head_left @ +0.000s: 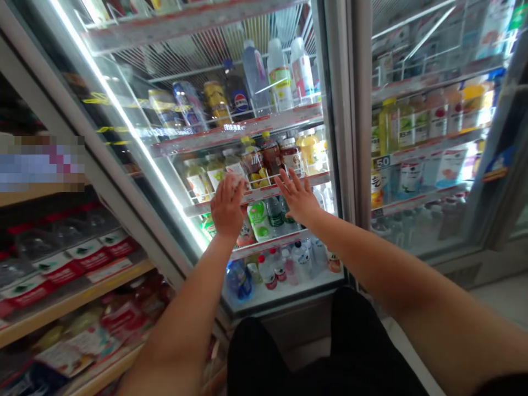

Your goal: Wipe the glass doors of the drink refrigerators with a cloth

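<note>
One cooler shelf [289, 116] carries cans [216, 102] and tall bottles [254, 77]; the shelf below it [264, 192] holds brown and yellow bottles [309, 148]. The next shelf down [268, 243] bears a green-and-white package [258, 219] and dark green bottles [274, 212]; red-capped bottles [268, 273] stand on the cooler floor [284, 290].

The left forearm [193, 297] rises from the lower left, its hand [227, 206] near centre, fingers close together and, through the blur, apparently slightly bent. The right forearm [379, 264] slants in from the lower right, its open hand [299, 199] spreading its fingers.
</note>
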A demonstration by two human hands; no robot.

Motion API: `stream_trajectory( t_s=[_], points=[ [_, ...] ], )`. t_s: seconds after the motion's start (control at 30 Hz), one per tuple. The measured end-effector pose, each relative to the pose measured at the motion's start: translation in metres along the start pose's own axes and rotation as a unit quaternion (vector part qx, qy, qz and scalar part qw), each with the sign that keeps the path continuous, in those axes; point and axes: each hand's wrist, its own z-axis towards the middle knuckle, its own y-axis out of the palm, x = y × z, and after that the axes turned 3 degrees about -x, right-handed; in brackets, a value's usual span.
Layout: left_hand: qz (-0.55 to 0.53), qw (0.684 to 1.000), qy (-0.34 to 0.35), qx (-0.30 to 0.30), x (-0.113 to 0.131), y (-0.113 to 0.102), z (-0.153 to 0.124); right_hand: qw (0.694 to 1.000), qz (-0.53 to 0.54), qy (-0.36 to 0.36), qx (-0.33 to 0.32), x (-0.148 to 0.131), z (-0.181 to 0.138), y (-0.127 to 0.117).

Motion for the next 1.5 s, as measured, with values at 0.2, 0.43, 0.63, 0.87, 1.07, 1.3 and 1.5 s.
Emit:
stream_trajectory(
  t_s=[0.2,0.43,0.63,0.87,1.07,1.3,1.5],
  points=[
    [-0.008,0.998,0.042,-0.055,0.008,0.004,-0.01,1.0,-0.001,0.014,-0.018,-0.003,-0.001,-0.003],
    [-0.013,1.0,0.014,-0.011,-0.004,0.002,0.005,0.999,0.002,0.015,-0.03,-0.002,0.0,-0.003],
    [-0.013,0.998,0.025,-0.062,0.008,0.001,-0.007,0.999,0.004,0.005,-0.031,-0.001,0.001,0.0],
    [-0.016,1.0,0.0,-0.006,-0.016,-0.009,0.014,0.999,-0.014,0.015,-0.04,-0.004,-0.001,-0.002],
    [-0.007,0.996,0.067,-0.056,-0.012,-0.002,-0.018,0.999,-0.005,0.014,-0.032,-0.004,-0.002,0.0],
    [-0.022,1.0,0.016,-0.01,-0.035,-0.006,-0.015,0.999,0.001,0.016,-0.039,-0.004,-0.002,-0.002],
    [-0.023,0.995,0.06,-0.075,-0.034,-0.01,-0.033,0.998,-0.012,0.028,-0.05,-0.006,-0.002,-0.003]
  ],
)
